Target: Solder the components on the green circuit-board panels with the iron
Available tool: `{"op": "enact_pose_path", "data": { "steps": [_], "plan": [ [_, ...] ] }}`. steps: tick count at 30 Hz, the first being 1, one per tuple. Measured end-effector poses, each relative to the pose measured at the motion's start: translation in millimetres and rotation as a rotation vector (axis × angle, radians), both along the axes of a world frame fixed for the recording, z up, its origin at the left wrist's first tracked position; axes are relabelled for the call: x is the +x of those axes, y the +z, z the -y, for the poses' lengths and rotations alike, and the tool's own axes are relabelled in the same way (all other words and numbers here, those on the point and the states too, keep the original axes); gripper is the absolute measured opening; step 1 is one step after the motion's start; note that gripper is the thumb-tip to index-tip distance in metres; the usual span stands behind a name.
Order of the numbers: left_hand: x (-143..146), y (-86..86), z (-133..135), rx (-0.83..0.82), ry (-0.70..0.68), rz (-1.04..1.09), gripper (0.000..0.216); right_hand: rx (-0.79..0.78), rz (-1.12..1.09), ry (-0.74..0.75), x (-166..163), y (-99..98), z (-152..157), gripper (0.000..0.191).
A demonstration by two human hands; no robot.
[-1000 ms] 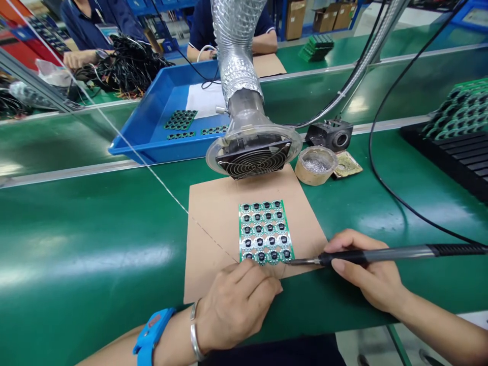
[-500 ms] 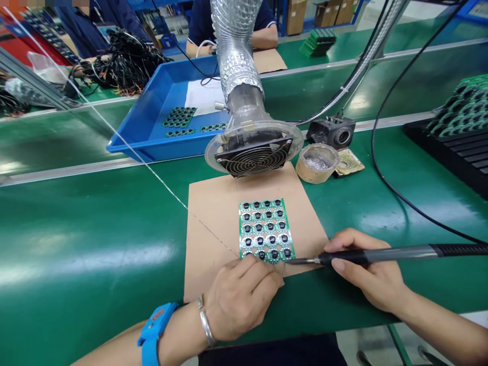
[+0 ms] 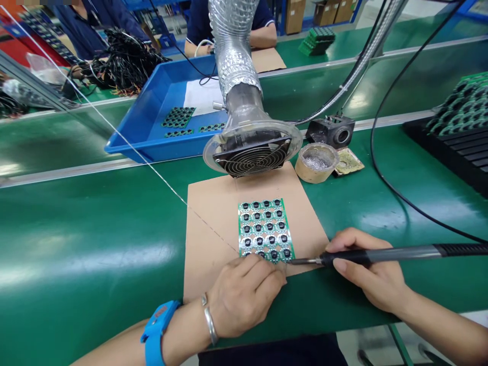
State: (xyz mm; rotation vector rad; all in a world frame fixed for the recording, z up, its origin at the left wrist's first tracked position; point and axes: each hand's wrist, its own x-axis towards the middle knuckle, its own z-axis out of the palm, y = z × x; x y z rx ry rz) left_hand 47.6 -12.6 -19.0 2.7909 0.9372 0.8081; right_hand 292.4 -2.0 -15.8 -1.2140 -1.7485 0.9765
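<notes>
My right hand point(image 3: 371, 272) grips a soldering iron point(image 3: 404, 254) that points left. Its tip meets the near right corner of a green panel of small circuit boards point(image 3: 263, 221), each board carrying a round black part. My left hand point(image 3: 244, 292) is closed at the panel's near edge and hides part of the front row. A thin strand of solder wire point(image 3: 168, 185) slants down from the upper left into its fingers, whose tips are close to the iron tip. Beneath the panel lies a brown cardboard sheet point(image 3: 209, 223).
A fume extractor point(image 3: 255, 152) hangs just beyond the panel. Behind it are a blue tray point(image 3: 137, 145) with more boards, a round tub point(image 3: 316, 165) and an iron stand point(image 3: 335, 132). Stacked boards point(image 3: 461, 109) sit at the right; a co-worker's arm point(image 3: 263, 38) shows across the bench.
My left hand has shifted slightly to the right, nearer the iron tip. The iron has moved only a hair; the panel lies as before.
</notes>
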Motion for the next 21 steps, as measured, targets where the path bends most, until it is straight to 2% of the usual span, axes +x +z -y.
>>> {"op": "enact_pose_path", "data": {
  "steps": [13,21],
  "plan": [
    [3.2,-1.0,-2.9,0.008,-0.014,-0.014,0.008,-0.025,-0.058,-0.031,2.6,-0.1,2.8,0.013],
    [3.6,-0.7,-3.4,0.01,-0.014,-0.018,0.01,-0.049,-0.086,-0.065,2.6,-1.7,2.4,0.006]
  ]
}}
